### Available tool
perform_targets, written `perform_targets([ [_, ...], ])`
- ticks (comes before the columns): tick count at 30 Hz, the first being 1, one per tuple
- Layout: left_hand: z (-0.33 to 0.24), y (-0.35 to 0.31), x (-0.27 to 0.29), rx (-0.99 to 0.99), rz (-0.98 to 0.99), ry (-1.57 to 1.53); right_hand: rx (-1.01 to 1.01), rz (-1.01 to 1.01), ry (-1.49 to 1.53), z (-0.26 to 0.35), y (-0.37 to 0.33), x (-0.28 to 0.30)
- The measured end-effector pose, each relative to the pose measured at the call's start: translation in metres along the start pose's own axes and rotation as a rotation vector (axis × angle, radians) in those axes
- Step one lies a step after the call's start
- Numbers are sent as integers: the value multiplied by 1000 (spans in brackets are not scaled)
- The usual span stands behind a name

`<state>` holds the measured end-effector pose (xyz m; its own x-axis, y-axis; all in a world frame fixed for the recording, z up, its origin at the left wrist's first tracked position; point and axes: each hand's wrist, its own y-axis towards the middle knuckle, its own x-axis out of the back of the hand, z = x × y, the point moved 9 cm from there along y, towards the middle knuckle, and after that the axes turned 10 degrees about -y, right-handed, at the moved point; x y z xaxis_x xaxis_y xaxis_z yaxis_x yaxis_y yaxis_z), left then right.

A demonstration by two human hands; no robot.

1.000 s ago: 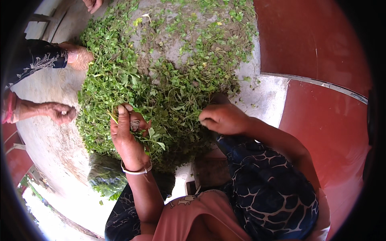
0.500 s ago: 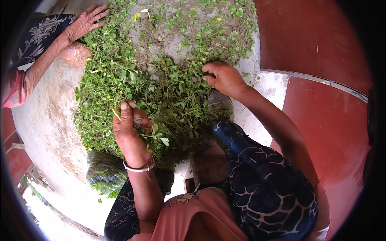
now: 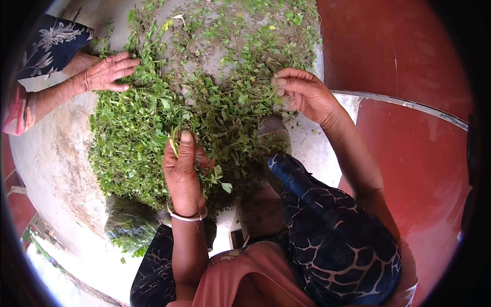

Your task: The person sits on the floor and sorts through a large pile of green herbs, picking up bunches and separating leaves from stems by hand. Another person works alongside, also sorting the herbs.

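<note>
My left hand (image 3: 185, 166) is closed round a small bunch of leafy green herb stems (image 3: 174, 143). Pale stalks stick out above its thumb, and a few leaves hang out below the fingers. To the right, my right hand (image 3: 305, 96) pinches what looks like a thin herb stem between thumb and fingertips; most of it is hidden. This hand is just over the right edge of a wide heap of loose herb sprigs (image 3: 133, 120), which lies on the ground before me, thick on the left and sparse toward the back.
Another person's hand (image 3: 110, 71) reaches in from the left over the heap. A clear plastic bag with greens (image 3: 130, 225) lies by my left knee. My shoe (image 3: 274, 134) rests at the heap's right edge. Red panels (image 3: 404, 148) line the right side. Soil (image 3: 204, 61) shows among the far sprigs.
My right hand has lifted from the heap and turned, with thumb and fingertips together. My left hand has shifted right with its bunch. The other person's hand has come nearer.
</note>
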<state>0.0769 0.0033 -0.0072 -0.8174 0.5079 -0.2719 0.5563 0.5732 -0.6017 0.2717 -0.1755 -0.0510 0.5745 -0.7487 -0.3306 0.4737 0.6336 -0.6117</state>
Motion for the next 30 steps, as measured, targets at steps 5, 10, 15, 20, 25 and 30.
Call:
perform_targets([
  [5, 13, -7, -15, 79, 72, -28, -10, 59, 96, -12, -11, -17],
  [10, 18, -15, -33, 31, 158, 100, -8, 144, 58, -15, -20, -36],
  [15, 9, -24, -62, -238, 330, 312, -69, 154, 28, -26, -25, -46],
  [20, 26, -27, -61, -215, 345, 423, -106, 211, -11, -37, -31, -57],
  [25, 29, -26, -64, -278, 377, 551, -134, 190, -71, -53, -40, -50],
  [30, 30, -24, -59, -249, 348, 482, -91, 238, -72, -52, -41, -60],
])
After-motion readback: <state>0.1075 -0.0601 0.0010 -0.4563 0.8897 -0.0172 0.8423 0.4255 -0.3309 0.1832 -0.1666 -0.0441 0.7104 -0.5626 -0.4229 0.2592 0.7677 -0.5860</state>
